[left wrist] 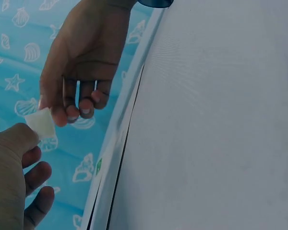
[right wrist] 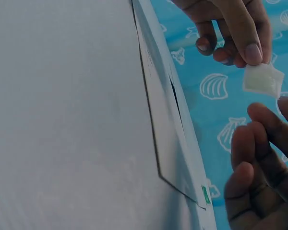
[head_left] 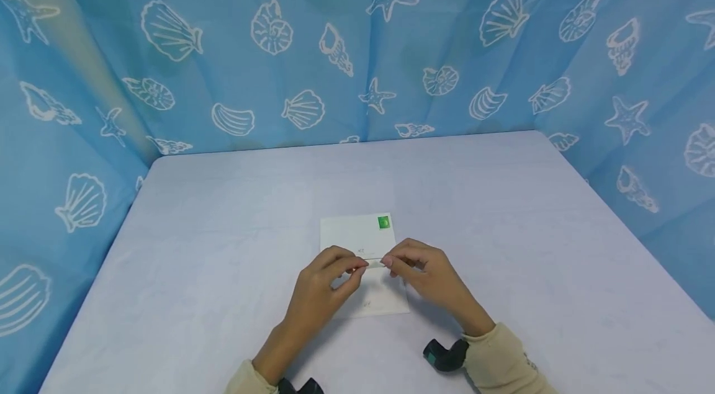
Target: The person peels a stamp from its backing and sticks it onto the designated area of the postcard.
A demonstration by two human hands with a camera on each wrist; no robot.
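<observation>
Between my two hands is a small pale square sticker [head_left: 375, 263], seen larger in the right wrist view, where its face looks whitish with a faint green tint [right wrist: 263, 80]. My left hand [head_left: 324, 285] pinches one edge of it between thumb and index finger. At the opposite corner, the thumb and fingertip of my right hand [head_left: 427, 273] pinch it too. Both hands hover over two white envelopes. The far envelope [head_left: 346, 231] bears a green stamp [head_left: 383, 222] at its upper right. The near envelope [head_left: 385, 302] is partly covered by my hands.
A white-covered table [head_left: 195, 257] spreads around the envelopes. Behind and along its sides hangs a blue curtain [head_left: 346, 3] with white shells and starfish. Black devices [head_left: 447, 355] are worn at both wrists, by the beige sleeves [head_left: 503, 357].
</observation>
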